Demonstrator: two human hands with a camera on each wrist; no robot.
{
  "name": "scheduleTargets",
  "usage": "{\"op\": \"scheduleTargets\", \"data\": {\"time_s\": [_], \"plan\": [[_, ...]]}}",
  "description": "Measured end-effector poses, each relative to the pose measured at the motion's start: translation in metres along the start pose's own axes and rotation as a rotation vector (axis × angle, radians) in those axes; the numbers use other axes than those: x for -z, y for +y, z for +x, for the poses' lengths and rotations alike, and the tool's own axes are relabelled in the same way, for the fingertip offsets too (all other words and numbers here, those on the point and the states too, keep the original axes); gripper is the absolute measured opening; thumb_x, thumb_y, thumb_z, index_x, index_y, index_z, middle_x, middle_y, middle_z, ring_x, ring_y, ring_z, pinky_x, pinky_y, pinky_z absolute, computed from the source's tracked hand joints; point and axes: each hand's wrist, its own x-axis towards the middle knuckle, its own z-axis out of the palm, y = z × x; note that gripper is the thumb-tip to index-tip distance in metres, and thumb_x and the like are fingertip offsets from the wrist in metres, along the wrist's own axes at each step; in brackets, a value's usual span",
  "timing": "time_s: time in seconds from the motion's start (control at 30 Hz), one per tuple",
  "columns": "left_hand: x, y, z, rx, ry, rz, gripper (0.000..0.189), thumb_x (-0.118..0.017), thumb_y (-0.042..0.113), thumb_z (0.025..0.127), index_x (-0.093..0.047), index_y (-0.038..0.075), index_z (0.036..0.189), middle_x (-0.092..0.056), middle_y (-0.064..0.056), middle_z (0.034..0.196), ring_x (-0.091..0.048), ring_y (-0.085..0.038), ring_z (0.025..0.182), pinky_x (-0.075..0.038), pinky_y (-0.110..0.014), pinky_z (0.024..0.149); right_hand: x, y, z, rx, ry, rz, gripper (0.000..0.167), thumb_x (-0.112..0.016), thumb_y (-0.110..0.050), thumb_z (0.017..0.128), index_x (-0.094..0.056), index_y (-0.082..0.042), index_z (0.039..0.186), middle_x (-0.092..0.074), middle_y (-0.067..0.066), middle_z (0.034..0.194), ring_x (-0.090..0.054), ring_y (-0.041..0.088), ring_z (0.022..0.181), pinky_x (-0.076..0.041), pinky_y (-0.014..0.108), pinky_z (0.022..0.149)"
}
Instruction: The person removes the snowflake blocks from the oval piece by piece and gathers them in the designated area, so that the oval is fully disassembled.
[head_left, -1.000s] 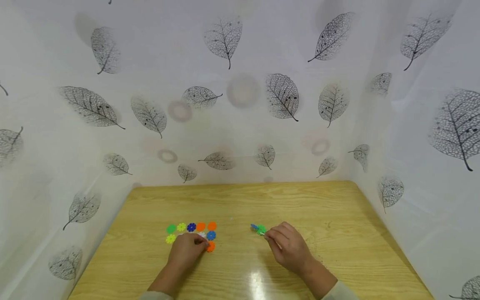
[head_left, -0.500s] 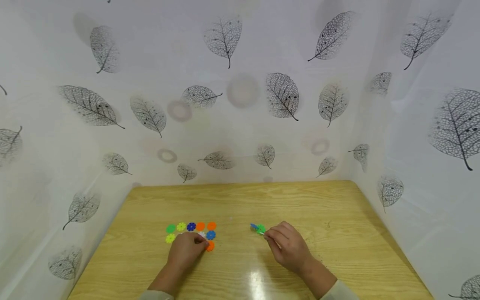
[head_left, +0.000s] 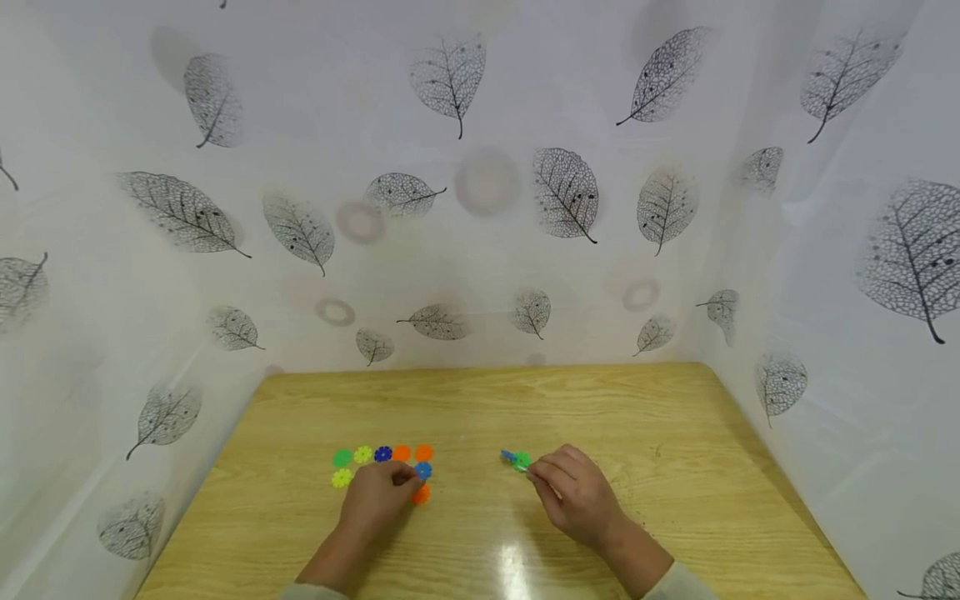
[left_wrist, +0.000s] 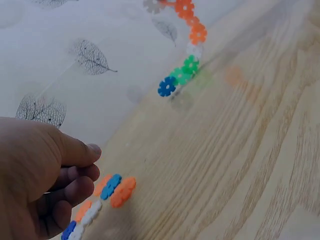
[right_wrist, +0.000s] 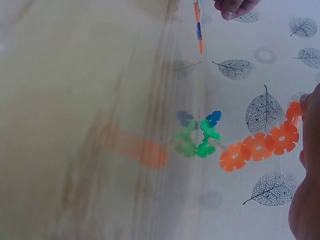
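The desk [head_left: 480,517] looks like wood or a wood-print board, its grain running lengthwise, with a smooth, glossy finish: a bright glare sits near the front edge, and the chain [right_wrist: 258,148] mirrors blurrily in it. Chain and discs [head_left: 342,457], the latter towards the left edge, look like thin, smooth plastic. Along the back edge hangs a smooth leaf-printed sheet [head_left: 480,267], cloth or plastic, hard to tell. The sleeves [head_left: 678,583] look like matt cloth.

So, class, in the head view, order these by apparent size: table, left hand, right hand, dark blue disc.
1. Table
2. Left hand and right hand: too alike to rank
3. Dark blue disc
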Motion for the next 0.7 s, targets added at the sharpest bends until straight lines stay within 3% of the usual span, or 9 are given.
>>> {"op": "scheduleTargets", "data": {"time_s": [0.17, 0.37, 0.7], "plan": [[-0.001, 0.011, -0.001, -0.070, -0.041, -0.120, 0.011, -0.080, 0.027, 0.093, -0.078, 0.017, 0.091, -0.072, 0.011, 0.080, -0.064, -0.007, 0.072, -0.054, -0.023, 0.062, 0.000, -0.001, 0.000, 0.010, 0.007, -0.003, 0.014, -0.067, -0.010, 0.101, -0.076, -0.002, 0.094, -0.073, 0.005, 0.090, -0.066, 0.016, 0.075, -0.052, 0.022, 0.067], [-0.006, 0.024, -0.003, -0.153, -0.100, -0.248, 0.013, -0.077, 0.030, 0.095, -0.078, 0.018, 0.095, -0.074, 0.008, 0.085, -0.066, -0.007, 0.075, -0.057, -0.025, 0.065, -0.001, -0.002, 0.001, 0.018, 0.012, -0.002, 0.016, -0.068, -0.010, 0.100, -0.077, 0.000, 0.093, -0.074, 0.006, 0.090, -0.066, 0.016, 0.075, -0.053, 0.021, 0.067], [-0.019, 0.051, -0.005, -0.275, -0.096, -0.302, 0.011, -0.077, 0.031, 0.096, -0.079, 0.021, 0.098, -0.074, 0.010, 0.086, -0.064, -0.007, 0.073, -0.055, -0.027, 0.061, -0.001, -0.007, 0.004, 0.053, 0.010, -0.005, 0.015, -0.067, -0.010, 0.100, -0.078, -0.001, 0.093, -0.074, 0.005, 0.089, -0.065, 0.015, 0.075, -0.052, 0.021, 0.067]]}}
